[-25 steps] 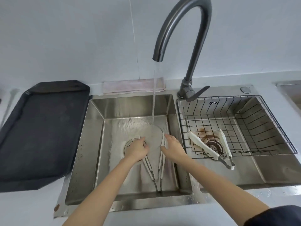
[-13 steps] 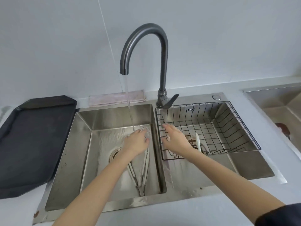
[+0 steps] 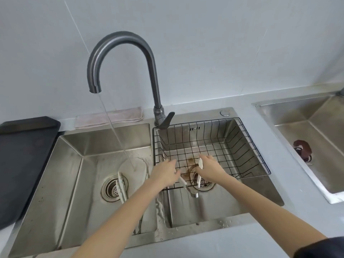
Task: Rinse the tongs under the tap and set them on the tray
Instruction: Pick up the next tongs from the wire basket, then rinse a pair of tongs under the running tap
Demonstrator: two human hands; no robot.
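Both hands reach into the wire basket (image 3: pixel 242 146): right hand (image 3: pixel 210 167) gripping one white-tipped tongs (image 3: pixel 192 185) arm, left hand (image 3: pixel 165 174) open beside. Grasp near the hinge, then lift under the tap (image 3: pixel 119 58).

The far half of the black wire basket (image 3: pixel 247 146) in the right steel basin (image 3: pixel 242 194) is left open, while its near half is occupied by the left hand (image 3: pixel 164 174), the right hand (image 3: pixel 210 169) and the white-tipped metal tongs (image 3: pixel 193 190) between them. Passage from the left is blocked by the basket's raised wire wall. Above the left steel basin (image 3: pixel 61 175), room is limited by the dark grey curved tap (image 3: pixel 121 45) and its falling water stream (image 3: pixel 119 138); a second pair of white tongs (image 3: pixel 122 187) lies across the round drain strainer (image 3: pixel 111 189). The flat black tray (image 3: pixel 22 161) at far left is unobstructed.
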